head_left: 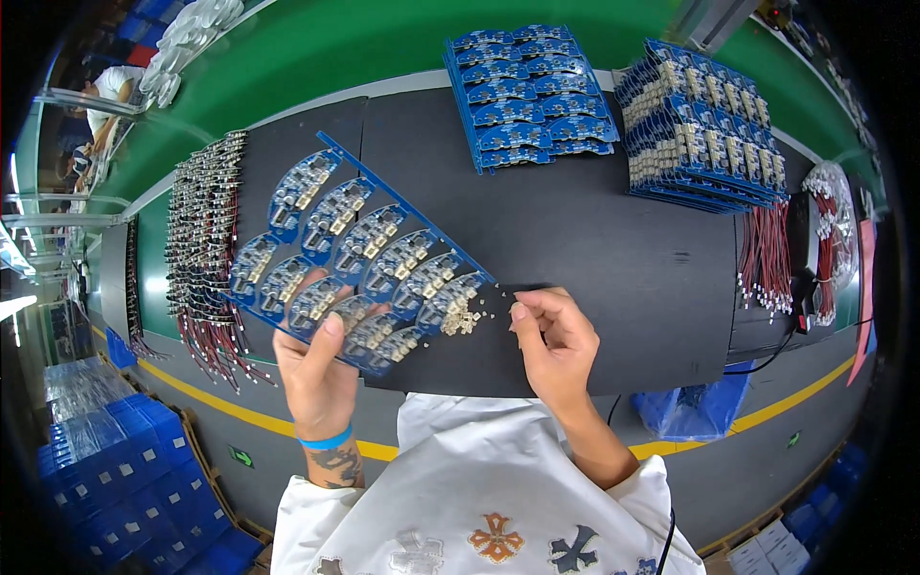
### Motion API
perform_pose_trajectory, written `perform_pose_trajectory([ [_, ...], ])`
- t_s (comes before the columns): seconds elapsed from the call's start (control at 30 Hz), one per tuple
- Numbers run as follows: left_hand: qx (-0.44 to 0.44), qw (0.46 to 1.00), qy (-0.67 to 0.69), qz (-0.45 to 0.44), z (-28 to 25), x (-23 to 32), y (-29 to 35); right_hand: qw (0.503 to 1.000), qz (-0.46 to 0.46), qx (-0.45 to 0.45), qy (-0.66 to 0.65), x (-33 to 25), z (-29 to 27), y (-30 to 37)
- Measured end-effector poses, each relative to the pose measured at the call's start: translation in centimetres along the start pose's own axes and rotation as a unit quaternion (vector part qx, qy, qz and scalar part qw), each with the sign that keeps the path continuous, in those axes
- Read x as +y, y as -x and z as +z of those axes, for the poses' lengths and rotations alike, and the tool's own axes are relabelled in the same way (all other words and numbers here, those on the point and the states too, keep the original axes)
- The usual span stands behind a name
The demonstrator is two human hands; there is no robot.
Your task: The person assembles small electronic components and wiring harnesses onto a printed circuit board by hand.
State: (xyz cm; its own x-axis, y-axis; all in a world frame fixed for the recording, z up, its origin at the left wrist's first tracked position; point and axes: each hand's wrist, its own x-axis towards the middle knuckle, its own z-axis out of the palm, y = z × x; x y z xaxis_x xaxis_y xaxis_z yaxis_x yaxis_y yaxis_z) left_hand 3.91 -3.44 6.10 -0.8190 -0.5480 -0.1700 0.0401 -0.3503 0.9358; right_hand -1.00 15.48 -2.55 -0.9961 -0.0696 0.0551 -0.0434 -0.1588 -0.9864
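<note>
Green surfacing (326,57) ran behind a black mat (594,240); grey floor (757,460) with a yellow stripe lay below its near edge. Blue board stacks (704,134) stood at the mat's far right. Over the mat's left half, the left hand (324,374) gripped a blue circuit-board panel (369,240), thumb on top. White connectors (462,320) lay near the mat's near edge, mid-width. Right of them, the right hand (558,345) hovered, fingertips nearly meeting; I couldn't tell whether they pinched anything.

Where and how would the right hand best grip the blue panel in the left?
Probably by the panel's bare rail, pinched from the right: this long, narrow strip looks free of components and lies on the right hand's side. The left hand holds the near edge.
</note>
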Motion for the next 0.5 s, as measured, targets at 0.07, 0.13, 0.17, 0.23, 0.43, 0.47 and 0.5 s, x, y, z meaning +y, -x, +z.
perform_pose_trajectory([
  [0.07, -0.027, 0.995, 0.083, -0.039, 0.0, -0.5, 0.7, 1.0, 0.003, -0.001, 0.006, -0.1, 0.1, 0.0],
  [0.13, -0.027, 0.993, 0.101, -0.051, -0.2, -1.1, 1.0, 1.0, 0.005, -0.002, 0.012, -0.1, 0.2, 0.0],
  [0.17, -0.026, 0.989, 0.131, -0.064, -0.2, -1.3, 1.2, 1.0, 0.008, -0.001, 0.018, -0.1, 0.2, 0.0],
  [0.23, -0.026, 0.982, 0.17, -0.083, -0.4, -1.5, 1.5, 1.0, 0.011, -0.006, 0.027, -0.1, 0.2, 0.0],
  [0.43, -0.064, 0.972, 0.2, -0.107, -0.8, -1.8, 2.2, 1.0, 0.013, -0.003, 0.018, 0.1, 0.1, 0.3],
  [0.47, -0.076, 0.969, 0.202, -0.116, -0.7, -1.8, 2.3, 1.0, 0.014, -0.008, 0.02, 0.1, 0.1, 0.3],
  [0.5, -0.076, 0.97, 0.199, -0.12, -0.8, -1.8, 2.4, 1.0, 0.004, -0.008, 0.019, 0.2, 0.1, 0.2],
])
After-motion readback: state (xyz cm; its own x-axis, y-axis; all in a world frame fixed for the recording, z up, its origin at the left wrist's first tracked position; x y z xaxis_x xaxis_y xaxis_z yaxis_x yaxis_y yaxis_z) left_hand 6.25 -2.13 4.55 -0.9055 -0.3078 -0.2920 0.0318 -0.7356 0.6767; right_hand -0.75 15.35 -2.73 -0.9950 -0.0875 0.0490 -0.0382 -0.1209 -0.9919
